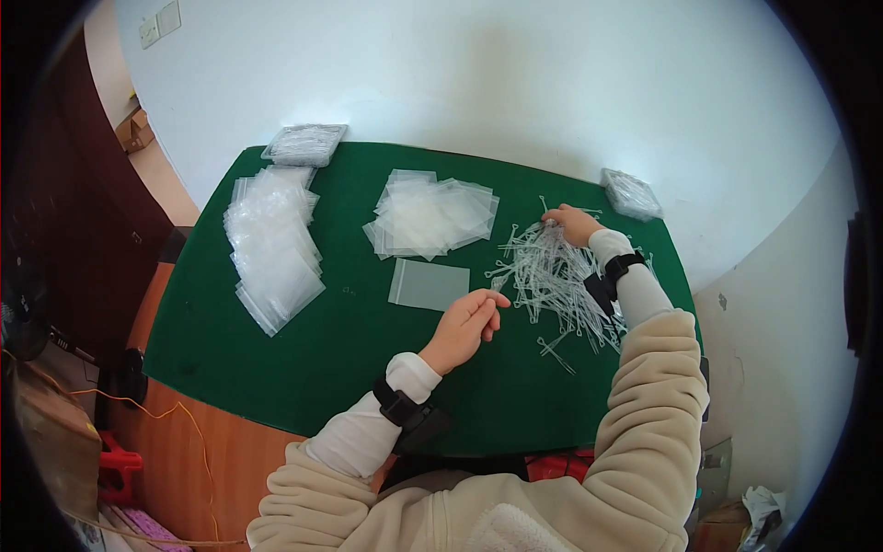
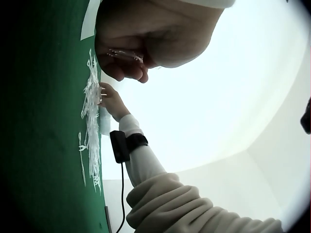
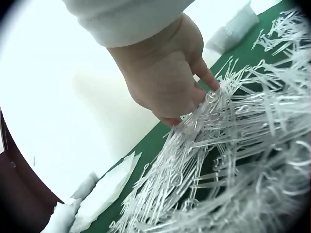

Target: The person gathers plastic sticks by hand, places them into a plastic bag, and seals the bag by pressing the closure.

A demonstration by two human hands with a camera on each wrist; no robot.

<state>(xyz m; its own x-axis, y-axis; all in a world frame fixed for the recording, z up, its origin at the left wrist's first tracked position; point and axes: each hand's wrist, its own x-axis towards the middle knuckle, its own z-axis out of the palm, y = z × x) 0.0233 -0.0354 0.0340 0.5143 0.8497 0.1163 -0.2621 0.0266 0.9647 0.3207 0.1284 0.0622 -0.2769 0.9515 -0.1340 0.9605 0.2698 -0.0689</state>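
right of frame: my right hand, nearer, pinches at the upper edge of heaped clear looped plastic sticks, mostly below it; my left hand grips several.

bag piles 2 | single bag 1 | stick heap 1 | packs 2

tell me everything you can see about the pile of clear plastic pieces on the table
The pile is a loose, tangled heap of many thin, see-through pieces that look like plastic: slender stems, some with a small ring at one end. They lie criss-crossed at many angles. The heap sits on the right side of the green table, with a few strays near its front edge. The right hand touches its far part; whether it grips anything there is unclear.
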